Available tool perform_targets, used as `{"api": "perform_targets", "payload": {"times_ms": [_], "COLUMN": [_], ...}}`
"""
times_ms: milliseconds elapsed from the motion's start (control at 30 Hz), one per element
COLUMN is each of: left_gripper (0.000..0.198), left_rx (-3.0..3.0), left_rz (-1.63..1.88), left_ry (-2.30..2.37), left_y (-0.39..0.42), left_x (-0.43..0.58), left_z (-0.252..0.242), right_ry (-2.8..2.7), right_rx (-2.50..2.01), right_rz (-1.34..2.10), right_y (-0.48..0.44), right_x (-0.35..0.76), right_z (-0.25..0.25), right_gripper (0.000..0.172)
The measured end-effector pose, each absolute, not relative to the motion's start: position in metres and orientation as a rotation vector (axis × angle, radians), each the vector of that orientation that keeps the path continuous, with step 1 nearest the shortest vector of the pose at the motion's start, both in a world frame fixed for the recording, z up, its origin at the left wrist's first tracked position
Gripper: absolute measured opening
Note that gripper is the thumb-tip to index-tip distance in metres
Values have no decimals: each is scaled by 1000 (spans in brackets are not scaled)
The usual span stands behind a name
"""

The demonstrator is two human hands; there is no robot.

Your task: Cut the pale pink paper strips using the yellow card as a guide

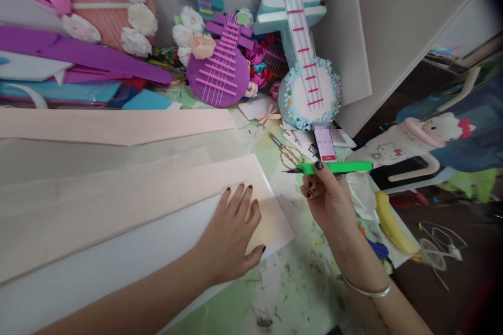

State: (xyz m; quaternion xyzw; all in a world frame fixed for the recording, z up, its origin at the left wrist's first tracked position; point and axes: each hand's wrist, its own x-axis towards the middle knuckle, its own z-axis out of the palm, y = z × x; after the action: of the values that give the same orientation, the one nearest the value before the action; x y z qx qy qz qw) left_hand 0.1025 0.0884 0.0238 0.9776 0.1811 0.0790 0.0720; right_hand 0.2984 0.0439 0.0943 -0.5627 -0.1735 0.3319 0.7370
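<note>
near the green tool, an opaque lidded tumbler

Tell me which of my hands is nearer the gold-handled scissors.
Right. Your right hand, holding a green tool, is just below and right of the scissors; your left hand lies farther off, below and left of them.

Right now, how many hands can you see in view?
2: the left hand is spread over the peach sheet and white sheet; the right hand holds a green-handled tool. No others show.
</note>
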Motion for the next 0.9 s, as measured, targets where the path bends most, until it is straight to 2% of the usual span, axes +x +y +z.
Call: {"api": "perform_targets", "payload": {"times_ms": [133,267,333,433,533,700,900], "left_gripper": [68,68,68,68,70,73,74], "left_rx": [2932,2934,2937,2938,2947,2961,2960], "left_rz": [269,238,218,212,222,219,210], "left_ry": [551,544,539,533,527,518,518], "left_y": [88,88,88,88,88,88,88], "left_x": [102,102,103,103,103,103,103], "left_z": [23,25,26,25,22,20,19], "right_ry": [-430,-536,-595,-549,-416,-387,-624], "right_rx": [-1191,-1211,-1253,-1293,-1299,-1340,-1467], "right_rz": [570,459,441,456,523,608,614], "right_y": [39,33,33,36,41,45,45], "right_x": [298,298,295,290,288,285,273], "right_z": [115,129,126,110,87,54,31], "right_gripper": [32,17,16,20,33,30,28]}}
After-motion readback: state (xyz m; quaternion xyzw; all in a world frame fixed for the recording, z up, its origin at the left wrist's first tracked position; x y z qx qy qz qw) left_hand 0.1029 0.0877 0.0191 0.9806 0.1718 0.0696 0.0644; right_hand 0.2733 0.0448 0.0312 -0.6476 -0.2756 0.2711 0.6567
